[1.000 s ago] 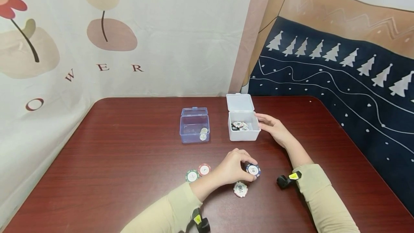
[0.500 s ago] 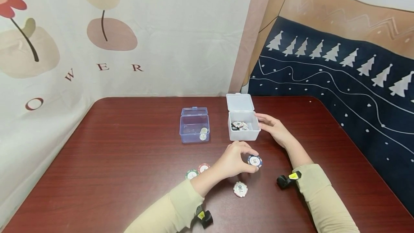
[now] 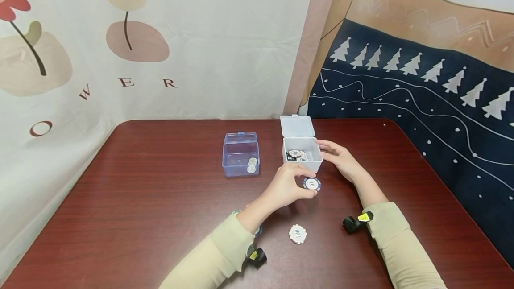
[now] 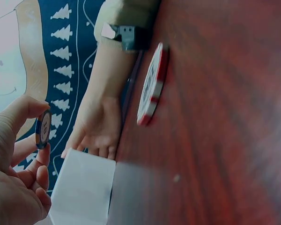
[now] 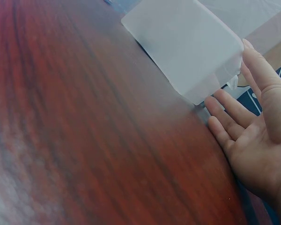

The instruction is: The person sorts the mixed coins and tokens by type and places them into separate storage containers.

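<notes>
My left hand (image 3: 286, 186) pinches a blue-edged poker chip (image 3: 312, 184) marked 10 between thumb and finger, raised just in front of the white box. In the left wrist view the chip (image 4: 44, 129) stands on edge in that grip. The white box (image 3: 316, 167) has its lid tipped back and holds several black and white chips (image 3: 296, 155). Against its right side rest the extended fingers of my right hand (image 3: 341, 160); the right wrist view shows this hand (image 5: 257, 140) beside the box wall (image 5: 187, 47). A white chip (image 3: 297, 234) marked 100 lies on the table.
A translucent blue box (image 3: 230, 171) with an open lid stands left of the white one, with silvery round pieces (image 3: 252, 165) inside. My left forearm mostly hides a green chip (image 3: 236, 211) and a blue-edged chip (image 3: 259, 231). Patterned cloths hang behind the table (image 3: 152, 182).
My left hand has carried the blue-edged chip away from me, up toward the front of the white box. The left forearm now covers the red chip and most of the green one. My right hand has stayed put.
</notes>
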Demonstrator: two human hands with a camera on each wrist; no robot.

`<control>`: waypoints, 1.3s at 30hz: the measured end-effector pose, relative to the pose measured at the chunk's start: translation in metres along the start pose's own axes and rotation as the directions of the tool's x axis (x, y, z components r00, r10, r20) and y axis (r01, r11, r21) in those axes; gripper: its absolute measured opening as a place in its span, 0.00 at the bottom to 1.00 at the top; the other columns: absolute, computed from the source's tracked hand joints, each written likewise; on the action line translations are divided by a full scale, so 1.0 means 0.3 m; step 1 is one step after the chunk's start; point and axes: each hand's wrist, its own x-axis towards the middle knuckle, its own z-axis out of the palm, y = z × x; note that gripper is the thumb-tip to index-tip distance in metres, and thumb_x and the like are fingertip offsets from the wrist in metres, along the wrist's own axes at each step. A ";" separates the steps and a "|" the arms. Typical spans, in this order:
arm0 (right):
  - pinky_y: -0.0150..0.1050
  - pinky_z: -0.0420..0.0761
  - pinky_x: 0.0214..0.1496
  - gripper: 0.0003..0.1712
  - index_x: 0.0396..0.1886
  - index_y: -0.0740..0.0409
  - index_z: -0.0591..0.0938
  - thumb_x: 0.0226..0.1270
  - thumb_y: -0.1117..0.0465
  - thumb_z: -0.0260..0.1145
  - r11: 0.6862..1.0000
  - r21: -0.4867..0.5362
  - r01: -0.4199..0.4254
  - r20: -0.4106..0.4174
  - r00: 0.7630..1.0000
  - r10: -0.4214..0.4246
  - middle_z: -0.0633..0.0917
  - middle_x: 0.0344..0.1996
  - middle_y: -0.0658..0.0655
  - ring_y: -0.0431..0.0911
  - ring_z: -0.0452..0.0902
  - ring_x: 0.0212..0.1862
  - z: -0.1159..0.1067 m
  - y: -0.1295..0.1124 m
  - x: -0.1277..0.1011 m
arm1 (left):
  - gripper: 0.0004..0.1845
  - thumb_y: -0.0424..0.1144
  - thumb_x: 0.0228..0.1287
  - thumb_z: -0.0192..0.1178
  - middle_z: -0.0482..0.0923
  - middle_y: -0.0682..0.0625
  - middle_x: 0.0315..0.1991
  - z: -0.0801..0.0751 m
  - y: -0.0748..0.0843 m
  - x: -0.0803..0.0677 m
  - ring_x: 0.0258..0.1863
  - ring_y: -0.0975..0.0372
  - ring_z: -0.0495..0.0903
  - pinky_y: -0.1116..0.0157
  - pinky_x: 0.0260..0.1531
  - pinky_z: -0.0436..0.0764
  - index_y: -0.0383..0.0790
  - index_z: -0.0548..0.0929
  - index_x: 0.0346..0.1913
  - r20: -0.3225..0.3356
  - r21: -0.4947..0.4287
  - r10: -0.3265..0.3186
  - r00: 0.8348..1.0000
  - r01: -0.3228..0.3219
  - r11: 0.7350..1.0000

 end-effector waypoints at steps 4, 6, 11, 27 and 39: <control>0.57 0.58 0.66 0.29 0.68 0.60 0.68 0.69 0.61 0.61 1.000 0.005 0.002 0.001 1.000 -0.002 0.71 0.64 0.64 0.56 0.64 0.65 0.001 0.000 0.002 | 0.19 0.40 0.43 0.76 0.83 0.53 0.41 -0.013 -0.002 0.017 0.46 0.60 0.73 0.60 0.49 0.70 0.40 0.88 0.43 -0.026 0.014 -0.014 1.000 0.015 1.000; 0.57 0.58 0.66 0.29 0.68 0.60 0.68 0.69 0.61 0.62 1.000 0.005 0.003 0.002 1.000 -0.003 0.71 0.64 0.64 0.56 0.64 0.65 0.001 0.000 0.002 | 0.19 0.40 0.44 0.75 0.82 0.52 0.41 -0.019 -0.003 0.027 0.45 0.60 0.73 0.62 0.47 0.70 0.40 0.88 0.43 -0.041 0.024 -0.018 0.999 0.019 1.000; 0.57 0.57 0.66 0.30 0.69 0.59 0.68 0.69 0.60 0.62 1.000 -0.008 0.003 0.004 1.000 -0.003 0.70 0.64 0.64 0.56 0.63 0.65 -0.001 0.003 0.003 | 0.19 0.40 0.44 0.76 0.82 0.52 0.43 -0.037 -0.002 0.055 0.44 0.60 0.72 0.65 0.42 0.71 0.40 0.88 0.43 -0.066 0.035 -0.039 0.997 0.041 0.999; 0.53 0.59 0.66 0.30 0.68 0.62 0.67 0.69 0.60 0.62 1.000 0.010 -0.001 0.005 1.000 0.001 0.70 0.64 0.65 0.49 0.66 0.62 -0.003 0.011 0.008 | 0.19 0.38 0.44 0.75 0.83 0.49 0.41 -0.074 -0.028 0.151 0.44 0.59 0.72 0.66 0.40 0.69 0.38 0.88 0.43 -0.137 0.037 -0.092 0.986 0.098 0.994; 0.53 0.59 0.66 0.31 0.69 0.62 0.66 0.70 0.59 0.61 1.000 0.005 -0.018 0.012 1.000 0.018 0.69 0.65 0.65 0.52 0.65 0.63 -0.004 0.004 0.006 | 0.22 0.38 0.45 0.76 0.80 0.50 0.44 -0.069 -0.082 0.197 0.46 0.59 0.70 0.66 0.42 0.70 0.40 0.87 0.47 -0.175 0.019 -0.159 0.972 0.165 0.986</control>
